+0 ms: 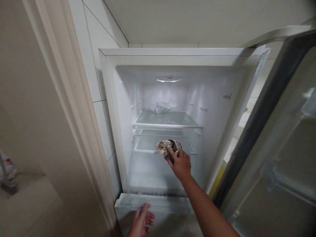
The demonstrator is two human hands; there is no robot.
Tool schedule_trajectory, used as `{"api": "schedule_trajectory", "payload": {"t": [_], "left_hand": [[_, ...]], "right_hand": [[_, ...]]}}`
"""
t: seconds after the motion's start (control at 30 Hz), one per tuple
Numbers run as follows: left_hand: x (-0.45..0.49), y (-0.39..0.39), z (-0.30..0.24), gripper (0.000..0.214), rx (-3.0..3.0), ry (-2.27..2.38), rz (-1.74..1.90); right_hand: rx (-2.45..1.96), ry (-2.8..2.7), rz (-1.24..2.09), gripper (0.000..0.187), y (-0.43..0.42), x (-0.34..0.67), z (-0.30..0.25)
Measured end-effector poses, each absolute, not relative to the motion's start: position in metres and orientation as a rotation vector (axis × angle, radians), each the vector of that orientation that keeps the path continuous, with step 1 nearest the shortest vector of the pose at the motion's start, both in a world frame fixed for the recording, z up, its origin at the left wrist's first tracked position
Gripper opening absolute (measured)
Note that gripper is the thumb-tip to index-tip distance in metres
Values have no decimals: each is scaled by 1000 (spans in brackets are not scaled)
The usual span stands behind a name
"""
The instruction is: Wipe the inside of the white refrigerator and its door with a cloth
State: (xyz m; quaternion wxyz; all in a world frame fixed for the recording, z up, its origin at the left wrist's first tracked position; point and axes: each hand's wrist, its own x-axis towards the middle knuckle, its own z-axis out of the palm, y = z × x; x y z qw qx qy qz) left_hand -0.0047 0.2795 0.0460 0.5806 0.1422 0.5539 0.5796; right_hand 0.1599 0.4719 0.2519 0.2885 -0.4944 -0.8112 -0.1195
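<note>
My right hand [181, 163] reaches into the open fridge, its fingers closed on a crumpled, dark-and-cream patterned cloth [170, 148]. The cloth is against or just in front of a clear glass shelf panel [148, 164], which seems to stand tilted in the lower part of the fridge. At the panel's lower edge is my left hand [142, 220], thumb up along the glass and the other fingers curled below. It appears to pinch that edge, though the contact is hard to make out.
Above, a fixed shelf [170, 118] bears crumpled clear plastic [163, 106]. The fridge door [271, 131] stands open on the right, with clear door racks. On the left are a tiled wall [92, 65] and a door frame [71, 98]. A broom head [8, 187] shows at far left.
</note>
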Motion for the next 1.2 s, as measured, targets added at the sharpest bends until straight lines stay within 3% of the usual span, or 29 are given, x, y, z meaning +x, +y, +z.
{"api": "schedule_trajectory", "payload": {"t": [0.3,0.6,0.77,0.97,1.2], "left_hand": [[-2,280,48,99,351,1286,1369],[-3,276,61,77,180,1218,1344],[3,278,55,71,129,1196,1393],[15,282,56,51,-18,1171,1568],[21,280,54,15,-124,1123,1699]], "right_hand": [[-1449,-2112,-277,63,473,108,271],[-719,-2605,-421,44,440,81,218],[-523,-2662,-589,43,468,85,249],[-795,-2539,-619,45,499,101,306],[-1279,-2329,-554,43,486,147,308]]}}
